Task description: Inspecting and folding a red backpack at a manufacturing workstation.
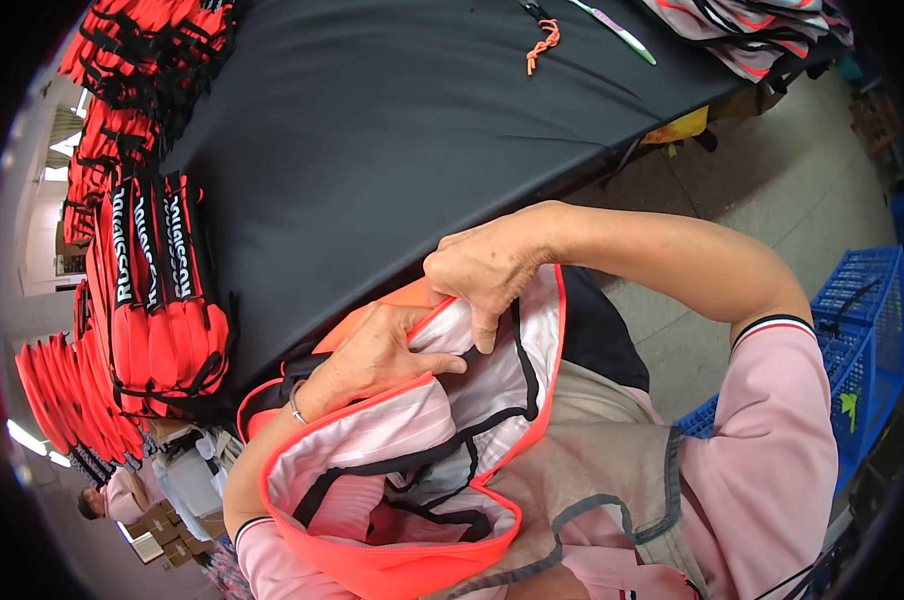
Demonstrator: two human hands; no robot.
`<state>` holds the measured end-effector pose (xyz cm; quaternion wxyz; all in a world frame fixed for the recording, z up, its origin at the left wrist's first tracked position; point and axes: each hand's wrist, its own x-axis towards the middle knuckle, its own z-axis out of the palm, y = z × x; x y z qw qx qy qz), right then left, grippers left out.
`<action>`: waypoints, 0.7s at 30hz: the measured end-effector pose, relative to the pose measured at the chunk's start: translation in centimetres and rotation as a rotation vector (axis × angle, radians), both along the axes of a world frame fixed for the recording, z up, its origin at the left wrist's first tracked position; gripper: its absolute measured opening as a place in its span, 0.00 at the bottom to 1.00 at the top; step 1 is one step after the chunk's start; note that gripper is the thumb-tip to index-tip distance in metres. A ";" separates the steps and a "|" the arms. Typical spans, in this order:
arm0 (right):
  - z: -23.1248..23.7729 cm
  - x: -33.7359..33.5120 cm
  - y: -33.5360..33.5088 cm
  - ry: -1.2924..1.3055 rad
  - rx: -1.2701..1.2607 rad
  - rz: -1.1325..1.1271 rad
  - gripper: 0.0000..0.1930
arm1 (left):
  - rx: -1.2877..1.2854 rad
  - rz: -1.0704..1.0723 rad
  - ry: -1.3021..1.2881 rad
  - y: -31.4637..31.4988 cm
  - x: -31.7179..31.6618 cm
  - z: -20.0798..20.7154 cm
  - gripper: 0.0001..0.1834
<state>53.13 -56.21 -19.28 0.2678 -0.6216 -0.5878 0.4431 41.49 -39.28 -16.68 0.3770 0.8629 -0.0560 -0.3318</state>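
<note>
A bright orange-red bag [402,565] lies open against my front, tilted so its inside shows. Its lining [412,415] is white with faint stripes, and black binding runs along the inner seams. My left hand [367,350] grips the far rim, thumb inside on the lining and fingers mostly hidden outside. Just right of it, my right hand [497,260] is closed over the same rim, its thumb pointing down into the bag. A zipper edge follows the opening. The bag's outer far side is largely hidden behind my hands.
A black-covered table [372,130] stands ahead. Stacked red bags with black straps [167,290] line its left side. At the far right are pinkish-grey pieces [747,30], a toothbrush-like tool [617,32] and an orange cord [542,48]. Blue plastic crates [857,330] stand at right; a person [122,497] is far left.
</note>
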 end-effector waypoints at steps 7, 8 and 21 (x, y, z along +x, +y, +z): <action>1.2 -0.2 0.7 -0.200 0.121 -0.103 0.12 | 0.172 -0.098 -0.077 1.8 1.5 2.0 0.16; 1.0 -0.1 0.9 -0.211 0.130 -0.101 0.12 | 0.143 -0.102 -0.232 2.1 1.6 2.4 0.15; -1.0 -0.1 4.7 -0.931 0.977 -0.559 0.06 | 0.420 0.039 -1.335 5.9 2.3 2.4 0.12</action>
